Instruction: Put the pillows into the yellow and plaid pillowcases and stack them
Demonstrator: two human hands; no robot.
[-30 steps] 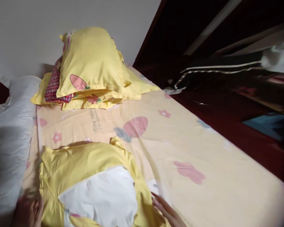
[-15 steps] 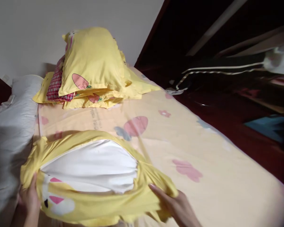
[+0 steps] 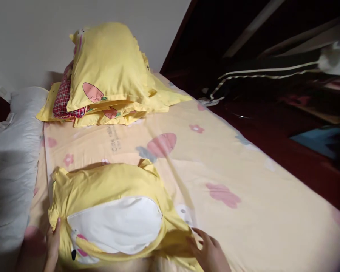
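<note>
A yellow pillowcase (image 3: 110, 181) lies across the near part of the bed, and its wide opening shows a white pillow (image 3: 116, 224) inside. My left hand (image 3: 53, 241) grips the case's left edge, thumb on top and the other fingers hidden beneath. At the lower right, my right hand (image 3: 211, 251) has its fingers curled over the loose yellow cloth at that end. A printed animal face with pink ears shows on the case's lower left. The bottom of the case runs out of view.
Against the wall stands a stack of yellow pillows (image 3: 110, 64) with a red plaid cushion (image 3: 62, 94) among them. A long white bolster (image 3: 11, 162) lies along the left. The patterned bedsheet (image 3: 260, 189) ends at the right, beside a dark floor with a blue item (image 3: 317, 139).
The pillowcase has drawn in at both sides and sits lower and flatter, with less white showing through the opening. My left hand has moved right, while the right hand stays at the right end.
</note>
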